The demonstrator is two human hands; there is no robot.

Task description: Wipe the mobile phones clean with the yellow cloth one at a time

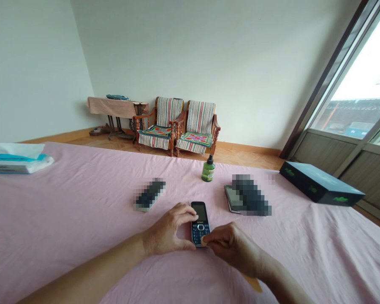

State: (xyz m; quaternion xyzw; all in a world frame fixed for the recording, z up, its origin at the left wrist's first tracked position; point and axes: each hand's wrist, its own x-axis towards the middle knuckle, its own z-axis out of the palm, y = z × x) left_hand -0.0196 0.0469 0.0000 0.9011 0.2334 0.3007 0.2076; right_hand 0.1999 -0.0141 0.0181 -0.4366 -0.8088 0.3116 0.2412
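A dark keypad mobile phone (pixel 200 213) lies face up on the pink sheet (pixel 107 270). Its screen looks dark, and the keys face me. My left hand (pixel 172 230) steadies it from the left, fingers at the screen's edge and thumb by the lower corner. In my right hand (pixel 232 245), closed fingers grip what looks like a brush with a yellow handle (pixel 255 283). The brush's tan tip (pixel 204 240) touches the lower right keys. Part of the handle is hidden under my hand and wrist.
A blurred-out phone-like object (pixel 150 195) lies left. Ahead stands a green pump bottle (pixel 208 169). Right of it are a notebook-like item (pixel 232 200) under a pixelated dark object (pixel 251 196), and a black box (pixel 319 183). A tissue pack (pixel 25 164) sits far left.
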